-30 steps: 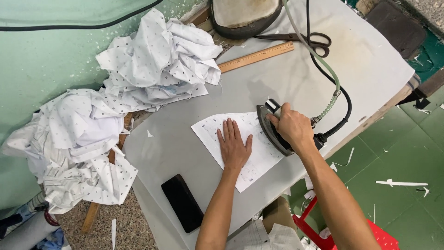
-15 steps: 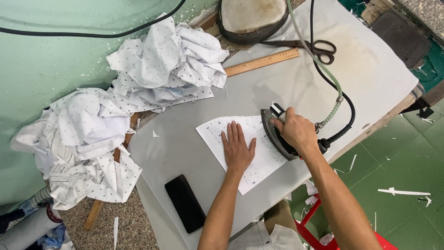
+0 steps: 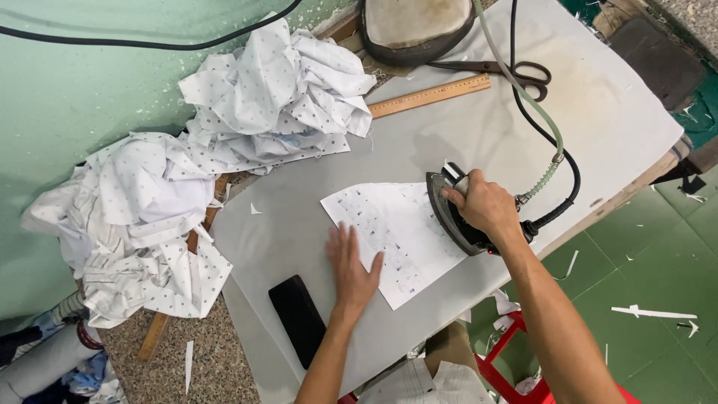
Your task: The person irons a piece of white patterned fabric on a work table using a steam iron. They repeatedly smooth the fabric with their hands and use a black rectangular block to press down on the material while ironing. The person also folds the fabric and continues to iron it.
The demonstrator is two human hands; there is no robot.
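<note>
A white cut piece of dotted fabric (image 3: 396, 232) lies flat on the grey ironing board (image 3: 464, 135). My left hand (image 3: 351, 268) rests flat on the board at the piece's left edge, fingers spread, partly over the fabric. My right hand (image 3: 482, 206) grips the handle of a dark steam iron (image 3: 452, 217), which sits on the right edge of the piece. A black cable and a pale green hose (image 3: 542, 127) run from the iron's rear up across the board.
A black phone (image 3: 299, 318) lies near the board's front left. Piles of dotted white fabric (image 3: 277, 97) sit at the back left, with another heap (image 3: 142, 224) hanging lower left. A wooden ruler (image 3: 430, 96), scissors (image 3: 516, 71) and a pressing pad (image 3: 415, 26) lie at the back. A red stool (image 3: 516, 370) stands below.
My left hand has slid back toward me and to the left, off most of the fabric piece. The iron stays on the piece's right edge in my right hand.
</note>
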